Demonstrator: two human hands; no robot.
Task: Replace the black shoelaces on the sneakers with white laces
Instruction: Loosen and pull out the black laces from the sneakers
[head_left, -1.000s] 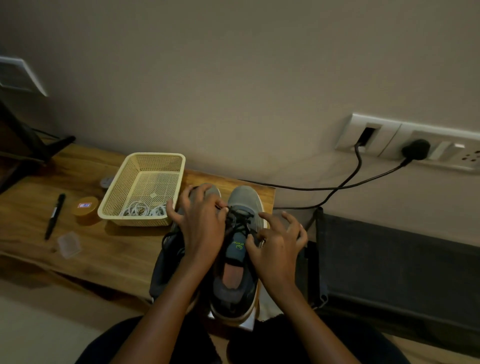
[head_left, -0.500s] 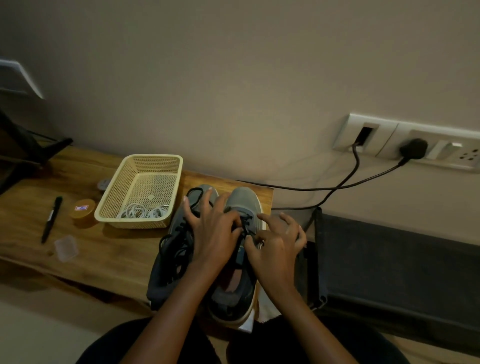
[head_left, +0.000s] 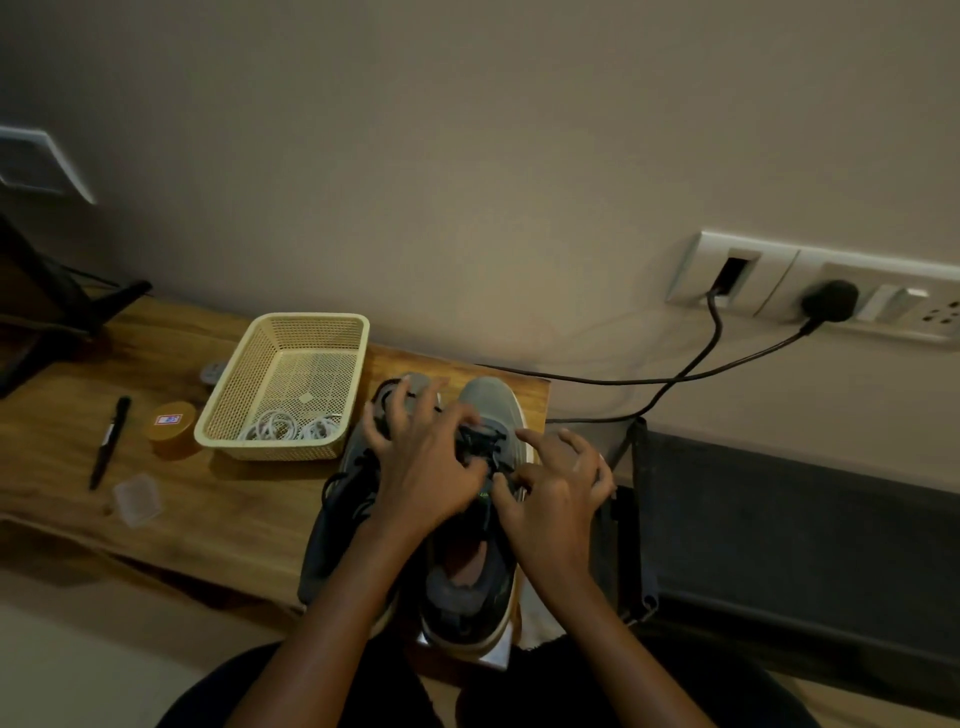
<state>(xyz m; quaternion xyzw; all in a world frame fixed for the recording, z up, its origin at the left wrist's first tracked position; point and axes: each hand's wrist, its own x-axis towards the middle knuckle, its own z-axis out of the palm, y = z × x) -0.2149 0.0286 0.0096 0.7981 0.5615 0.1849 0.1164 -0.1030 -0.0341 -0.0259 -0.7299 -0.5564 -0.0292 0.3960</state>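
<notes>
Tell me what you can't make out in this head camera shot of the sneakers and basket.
All in the head view:
- Lacing of the left sneaker: the left hand covers it.
- Whether the left hand or right hand pinches the black lace on the right sneaker: blurred, dim.
- Label on the orange tin: too small.
- Number of white laces in the basket: tangled, too small.

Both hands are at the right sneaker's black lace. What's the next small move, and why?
Probably pull the black lace out of its topmost threaded eyelets. It still crosses the right sneaker, the left hand and right hand both have fingers at it, and the white laces lie unused in the basket, so unlacing likely comes before any threading.
</notes>
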